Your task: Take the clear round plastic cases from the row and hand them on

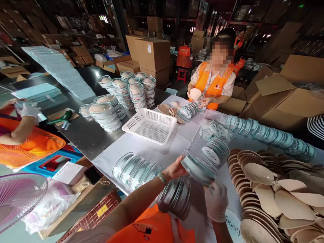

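Observation:
My left hand [175,168], bare with a bracelet at the wrist, grips the left end of several stacked clear plastic cases [198,167]. At their lower right end is my right hand [217,199] in a white glove, its fingers curled against the cases. Below them, a row of round clear cases [176,197] leans on the white-covered table, with another row [135,171] to the left. Just behind the held cases stand more cases with a labelled white disc [212,155]. Beige cup-shaped pads [258,173] are piled to the right.
A white basket [150,126] lies mid-table, with stacked filled cases [103,114] behind it. Across the table, a person in an orange vest [215,81] holds a beige pad. Another person's gloved hand [29,110] is at left. A long row of cases [270,133] lines the far right.

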The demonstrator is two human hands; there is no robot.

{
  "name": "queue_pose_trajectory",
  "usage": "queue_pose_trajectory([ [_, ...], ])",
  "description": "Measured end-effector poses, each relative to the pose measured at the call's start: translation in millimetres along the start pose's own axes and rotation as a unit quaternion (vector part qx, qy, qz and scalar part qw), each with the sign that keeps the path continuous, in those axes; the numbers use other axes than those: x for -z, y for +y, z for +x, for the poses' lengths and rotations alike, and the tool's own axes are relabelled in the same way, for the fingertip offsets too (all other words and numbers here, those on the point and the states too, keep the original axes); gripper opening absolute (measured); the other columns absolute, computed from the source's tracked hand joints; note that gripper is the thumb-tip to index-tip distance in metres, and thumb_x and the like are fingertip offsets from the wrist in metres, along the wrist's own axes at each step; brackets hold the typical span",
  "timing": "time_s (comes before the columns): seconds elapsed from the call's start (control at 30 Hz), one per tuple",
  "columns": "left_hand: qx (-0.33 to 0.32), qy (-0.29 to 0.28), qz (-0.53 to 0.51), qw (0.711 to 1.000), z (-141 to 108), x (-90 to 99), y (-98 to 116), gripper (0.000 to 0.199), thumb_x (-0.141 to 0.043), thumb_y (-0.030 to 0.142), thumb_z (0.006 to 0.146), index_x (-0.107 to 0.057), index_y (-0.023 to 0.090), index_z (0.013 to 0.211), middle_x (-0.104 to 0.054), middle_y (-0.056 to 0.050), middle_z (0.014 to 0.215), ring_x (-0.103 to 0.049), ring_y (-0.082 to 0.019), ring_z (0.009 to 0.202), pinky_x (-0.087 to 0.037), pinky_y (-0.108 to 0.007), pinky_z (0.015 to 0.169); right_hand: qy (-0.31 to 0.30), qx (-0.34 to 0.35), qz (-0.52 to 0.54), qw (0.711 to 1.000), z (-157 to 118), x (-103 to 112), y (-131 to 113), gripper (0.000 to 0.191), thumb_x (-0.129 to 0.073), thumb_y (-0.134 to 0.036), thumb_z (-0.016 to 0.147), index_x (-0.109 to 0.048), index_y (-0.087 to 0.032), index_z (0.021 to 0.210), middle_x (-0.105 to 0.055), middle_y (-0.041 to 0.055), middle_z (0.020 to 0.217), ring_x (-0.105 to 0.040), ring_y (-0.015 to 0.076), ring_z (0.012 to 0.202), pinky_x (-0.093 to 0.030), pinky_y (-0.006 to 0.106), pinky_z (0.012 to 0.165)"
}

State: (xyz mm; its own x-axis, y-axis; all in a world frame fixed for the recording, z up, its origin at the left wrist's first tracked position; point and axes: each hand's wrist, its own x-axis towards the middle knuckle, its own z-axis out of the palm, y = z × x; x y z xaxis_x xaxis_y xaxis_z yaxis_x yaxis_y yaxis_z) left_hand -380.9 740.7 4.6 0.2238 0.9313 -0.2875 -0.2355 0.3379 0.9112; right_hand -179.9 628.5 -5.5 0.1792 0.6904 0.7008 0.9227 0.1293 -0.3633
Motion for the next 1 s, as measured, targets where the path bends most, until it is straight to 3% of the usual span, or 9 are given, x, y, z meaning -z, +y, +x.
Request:
queue_pose_trajectory([
  [0.1, 0.073, 0.049, -0.025, 0.996, 2, 10.3, -13, 0.055, -0.057, 0.068, 0.087, -0.064, 0.018, 0.110, -0.072, -0.012, 0.103, -0.071, -0.023, 0.092, -0.057, -0.040, 0.082, -0.115, -0.185, 0.019, 0.976, 20, -53, 50, 0.034, -0.058, -0.048, 0.084, -0.067, -0.017, 0.095, -0.068, 0.0172, 0.103, -0.064, 0.0287, 0.096, -0.053, 0.041, 0.079],
  [0.17, 0.083, 0.066, -0.006, 0.994, -5, 17.9, -21, 0.058, -0.064, 0.066, 0.082, -0.062, 0.018, 0.113, -0.070, -0.011, 0.104, -0.070, -0.023, 0.093, -0.057, -0.038, 0.081, -0.149, -0.244, 0.009, 0.958, 34, -83, 79, 0.036, -0.054, -0.048, 0.081, -0.066, -0.016, 0.093, -0.067, 0.0190, 0.106, -0.063, 0.0300, 0.096, -0.052, 0.043, 0.079],
  [0.33, -0.038, -0.069, 0.239, 0.968, -41, 37.8, -26, 0.050, -0.071, 0.055, 0.082, -0.069, 0.022, 0.119, -0.073, -0.014, 0.115, -0.068, -0.030, 0.109, -0.050, -0.045, 0.099, -0.147, -0.318, -0.033, 0.936, 49, -107, 114, 0.044, -0.055, -0.047, 0.078, -0.066, -0.014, 0.107, -0.064, 0.0214, 0.116, -0.063, 0.0316, 0.096, -0.050, 0.046, 0.079],
  [0.43, -0.091, -0.166, 0.374, 0.908, -56, 51.9, -23, 0.082, -0.081, 0.057, 0.072, -0.056, 0.028, 0.145, -0.054, -0.015, 0.151, -0.046, -0.039, 0.141, -0.022, -0.056, 0.123, -0.126, -0.335, -0.037, 0.933, 28, -92, 97, 0.069, -0.059, -0.053, 0.077, -0.055, -0.008, 0.129, -0.055, 0.0272, 0.132, -0.061, 0.0346, 0.109, -0.050, 0.048, 0.090],
  [0.53, -0.111, -0.246, 0.501, 0.822, -58, 63.7, -32, 0.118, -0.086, 0.064, 0.061, -0.033, 0.027, 0.159, -0.027, -0.017, 0.167, -0.017, -0.045, 0.155, 0.008, -0.067, 0.121, -0.201, -0.319, 0.095, 0.921, -20, -69, 46, 0.078, -0.061, -0.059, 0.078, -0.048, -0.009, 0.137, -0.053, 0.0250, 0.139, -0.063, 0.0305, 0.112, -0.051, 0.043, 0.096],
  [0.6, -0.116, -0.277, 0.584, 0.754, -55, 68.8, -44, 0.119, -0.081, 0.066, 0.067, -0.023, 0.025, 0.163, -0.024, -0.018, 0.168, -0.012, -0.045, 0.156, 0.011, -0.071, 0.117, -0.297, -0.313, 0.187, 0.882, -58, -57, 5, 0.078, -0.062, -0.058, 0.079, -0.046, -0.014, 0.142, -0.054, 0.0206, 0.142, -0.064, 0.0284, 0.115, -0.052, 0.040, 0.097],
  [0.7, -0.123, -0.283, 0.670, 0.676, -50, 72.7, -62, 0.115, -0.079, 0.060, 0.073, -0.018, 0.024, 0.163, -0.029, -0.018, 0.167, -0.014, -0.043, 0.156, 0.002, -0.074, 0.118, -0.367, -0.354, 0.164, 0.845, -99, -49, -41, 0.077, -0.054, -0.054, 0.084, -0.040, -0.016, 0.150, -0.061, 0.0176, 0.137, -0.063, 0.0293, 0.121, -0.051, 0.040, 0.098],
  [0.83, -0.150, -0.265, 0.706, 0.640, -48, 73.1, -71, 0.115, -0.082, 0.055, 0.072, -0.018, 0.024, 0.163, -0.032, -0.019, 0.165, -0.018, -0.042, 0.155, -0.010, -0.071, 0.119, -0.339, -0.392, 0.092, 0.851, -109, -51, -51, 0.061, -0.042, -0.043, 0.087, -0.057, -0.011, 0.136, -0.068, 0.0190, 0.129, -0.067, 0.0307, 0.112, -0.050, 0.041, 0.096],
  [1.0, -0.153, -0.254, 0.698, 0.652, -47, 73.8, -68, 0.113, -0.083, 0.051, 0.072, -0.020, 0.023, 0.163, -0.033, -0.021, 0.164, -0.020, -0.044, 0.154, -0.013, -0.073, 0.118, -0.262, -0.409, 0.064, 0.872, -92, -35, -28, 0.041, -0.042, -0.040, 0.082, -0.071, -0.017, 0.100, -0.075, 0.0134, 0.095, -0.068, 0.0251, 0.084, -0.051, 0.034, 0.074],
])
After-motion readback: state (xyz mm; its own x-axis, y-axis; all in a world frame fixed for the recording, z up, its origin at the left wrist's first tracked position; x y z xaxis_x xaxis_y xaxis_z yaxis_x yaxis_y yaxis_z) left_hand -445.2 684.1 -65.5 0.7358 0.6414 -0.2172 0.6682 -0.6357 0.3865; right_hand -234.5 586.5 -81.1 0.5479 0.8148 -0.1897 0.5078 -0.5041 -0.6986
